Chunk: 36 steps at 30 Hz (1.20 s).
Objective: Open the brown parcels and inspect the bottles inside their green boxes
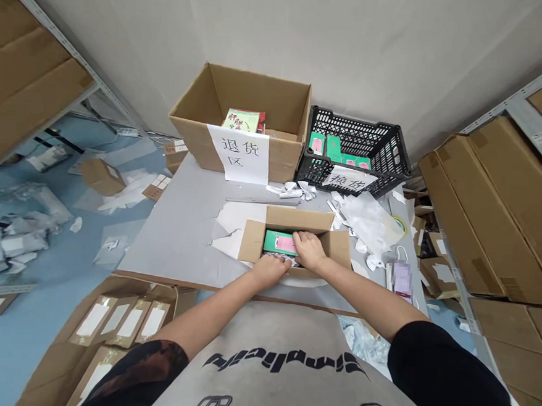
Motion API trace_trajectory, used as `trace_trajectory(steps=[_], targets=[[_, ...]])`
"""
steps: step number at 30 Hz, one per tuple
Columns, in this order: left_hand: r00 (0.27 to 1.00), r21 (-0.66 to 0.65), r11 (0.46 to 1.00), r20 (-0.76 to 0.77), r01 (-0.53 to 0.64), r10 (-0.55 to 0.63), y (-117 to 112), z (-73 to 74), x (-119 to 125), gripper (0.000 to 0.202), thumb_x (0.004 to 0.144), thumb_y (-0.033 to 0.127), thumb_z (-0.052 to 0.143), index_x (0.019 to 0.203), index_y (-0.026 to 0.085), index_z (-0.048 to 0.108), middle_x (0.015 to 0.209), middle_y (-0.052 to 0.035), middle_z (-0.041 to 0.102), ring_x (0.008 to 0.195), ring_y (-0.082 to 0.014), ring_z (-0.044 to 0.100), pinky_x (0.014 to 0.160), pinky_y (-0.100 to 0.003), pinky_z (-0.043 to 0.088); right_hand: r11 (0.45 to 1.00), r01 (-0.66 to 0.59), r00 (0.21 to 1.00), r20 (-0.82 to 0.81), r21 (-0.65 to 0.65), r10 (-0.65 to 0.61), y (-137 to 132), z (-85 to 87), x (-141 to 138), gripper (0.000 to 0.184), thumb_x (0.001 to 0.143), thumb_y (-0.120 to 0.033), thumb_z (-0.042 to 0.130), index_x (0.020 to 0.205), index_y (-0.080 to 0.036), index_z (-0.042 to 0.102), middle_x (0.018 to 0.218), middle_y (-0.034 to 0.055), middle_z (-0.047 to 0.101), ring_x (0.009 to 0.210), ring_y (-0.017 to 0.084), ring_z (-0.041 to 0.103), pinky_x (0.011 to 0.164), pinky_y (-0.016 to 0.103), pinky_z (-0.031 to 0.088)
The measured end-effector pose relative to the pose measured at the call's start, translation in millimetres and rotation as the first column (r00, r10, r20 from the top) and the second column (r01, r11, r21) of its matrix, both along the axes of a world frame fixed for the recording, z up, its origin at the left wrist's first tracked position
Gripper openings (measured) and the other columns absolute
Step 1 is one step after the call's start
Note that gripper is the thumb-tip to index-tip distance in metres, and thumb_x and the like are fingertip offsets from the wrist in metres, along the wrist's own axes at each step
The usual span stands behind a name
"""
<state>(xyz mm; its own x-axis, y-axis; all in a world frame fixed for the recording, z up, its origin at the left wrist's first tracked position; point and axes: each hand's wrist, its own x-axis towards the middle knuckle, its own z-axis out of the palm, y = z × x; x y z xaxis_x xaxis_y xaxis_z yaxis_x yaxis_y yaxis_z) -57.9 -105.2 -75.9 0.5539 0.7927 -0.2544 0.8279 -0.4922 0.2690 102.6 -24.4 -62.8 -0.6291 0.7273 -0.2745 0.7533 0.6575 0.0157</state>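
Observation:
An open cardboard box [300, 218] stands on the grey table, its flaps folded outward. Inside it lies a small green box with a pink panel [280, 242], with crinkled grey material along its near side. My right hand [308, 250] reaches into the cardboard box, fingers curled on the right part of the green box. At the near wall, my left hand [270, 271] has its fingers bent over beside the crinkled material; what they grip is hidden.
Behind stand a large labelled carton [194, 136] holding printed boxes and a black plastic crate [382, 139] with green boxes. Torn white paper [372, 219] and a yellow tape roll [400, 225] lie right. A carton of parcels [56, 352] stands below left; shelves flank the table.

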Motion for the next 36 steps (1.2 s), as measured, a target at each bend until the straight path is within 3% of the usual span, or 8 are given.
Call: trace_trajectory(steps=[6, 10, 14, 18, 22, 26, 30, 36], targets=[[0.999, 0.023, 0.999, -0.003, -0.038, 0.038, 4, 0.0, -1, 0.022, 0.093, 0.032, 0.057, 0.110, 0.019, 0.063, 0.101, -0.0146, 0.070, 0.095, -0.0274, 0.067, 0.077, -0.038, 0.052, 0.998, -0.003, 0.990, -0.138, 0.060, 0.012, -5, 42.1, 25, 0.055, 0.069, -0.028, 0.071, 0.117, -0.013, 0.049, 0.113, 0.0182, 0.062, 0.106, 0.034, 0.056, 0.092, 0.041, 0.041], [0.997, 0.066, 0.995, -0.009, -0.074, 0.075, 24, 1.9, -11, 0.022, 0.092, 0.031, 0.057, 0.111, 0.020, 0.064, 0.103, -0.0141, 0.070, 0.102, -0.0286, 0.064, 0.082, -0.040, 0.050, 0.981, 0.192, 0.921, -0.338, -0.034, -0.192, -1, 59.8, 46, 0.063, 0.064, -0.034, 0.072, 0.119, -0.016, 0.046, 0.109, 0.0145, 0.064, 0.101, 0.032, 0.059, 0.085, 0.040, 0.045], [0.993, 0.138, 0.983, -0.002, -0.118, 0.119, 48, 8.0, -20, 0.031, 0.091, 0.033, 0.058, 0.119, 0.018, 0.060, 0.118, -0.0164, 0.065, 0.116, -0.0316, 0.055, 0.097, -0.047, 0.044, 0.836, 0.324, 0.579, -0.606, -0.443, -0.546, 1, 57.5, 54, 0.063, 0.060, -0.041, 0.073, 0.113, -0.022, 0.045, 0.106, 0.0072, 0.066, 0.093, 0.026, 0.064, 0.078, 0.038, 0.050], [0.955, 0.204, 0.948, 0.222, -0.243, 0.197, 50, 23.4, -24, 0.042, 0.091, 0.031, 0.056, 0.130, 0.014, 0.053, 0.136, -0.0186, 0.053, 0.131, -0.0328, 0.043, 0.109, -0.050, 0.036, 0.549, 0.047, 0.149, -0.538, -0.834, -0.830, -12, 46.1, 44, 0.057, 0.058, -0.039, 0.075, 0.104, -0.024, 0.046, 0.105, 0.0071, 0.070, 0.093, 0.026, 0.067, 0.078, 0.041, 0.054], [0.661, -0.135, 0.900, 0.635, -0.414, 0.399, 35, 45.8, -24, 0.045, 0.101, 0.038, 0.033, 0.141, 0.020, 0.044, 0.143, -0.0113, 0.051, 0.134, -0.0252, 0.045, 0.111, -0.044, 0.038, 0.422, -0.201, 0.006, -0.431, -0.884, -0.902, -31, 42.5, 32, 0.062, 0.057, -0.040, 0.075, 0.112, -0.023, 0.052, 0.109, 0.0094, 0.071, 0.097, 0.030, 0.068, 0.080, 0.044, 0.054], [0.283, -0.633, 0.773, 0.752, 0.054, 0.596, 20, 60.2, -17, 0.061, 0.093, 0.057, 0.043, 0.143, 0.021, 0.044, 0.140, -0.0111, 0.056, 0.126, -0.0302, 0.055, 0.102, -0.046, 0.046, 0.356, -0.385, 0.007, -0.389, -0.851, -0.921, -48, 41.5, 27, 0.068, 0.057, -0.046, 0.073, 0.119, -0.020, 0.057, 0.113, 0.0122, 0.072, 0.103, 0.034, 0.066, 0.083, 0.047, 0.054], [0.040, -0.719, 0.601, 0.652, 0.351, 0.757, 13, 61.5, -6, 0.071, 0.063, 0.047, 0.082, 0.123, 0.014, 0.062, 0.119, -0.0156, 0.070, 0.113, -0.0373, 0.063, 0.095, -0.047, 0.049, 0.272, -0.539, -0.009, -0.317, -0.798, -0.948, -56, 36.2, 23, 0.070, 0.057, -0.041, 0.074, 0.121, -0.020, 0.059, 0.113, 0.0110, 0.072, 0.106, 0.033, 0.066, 0.088, 0.047, 0.053], [-0.273, -0.776, 0.567, 0.502, 0.278, 0.821, 14, 52.4, 4, 0.060, 0.060, 0.029, 0.086, 0.114, 0.013, 0.067, 0.112, -0.0132, 0.073, 0.103, -0.0323, 0.068, 0.093, -0.042, 0.051, 0.199, -0.503, -0.035, -0.210, -0.841, -0.977, -58, 30.0, 13, 0.054, 0.068, -0.049, 0.073, 0.112, -0.019, 0.065, 0.102, 0.0088, 0.074, 0.103, 0.031, 0.067, 0.091, 0.046, 0.051]])
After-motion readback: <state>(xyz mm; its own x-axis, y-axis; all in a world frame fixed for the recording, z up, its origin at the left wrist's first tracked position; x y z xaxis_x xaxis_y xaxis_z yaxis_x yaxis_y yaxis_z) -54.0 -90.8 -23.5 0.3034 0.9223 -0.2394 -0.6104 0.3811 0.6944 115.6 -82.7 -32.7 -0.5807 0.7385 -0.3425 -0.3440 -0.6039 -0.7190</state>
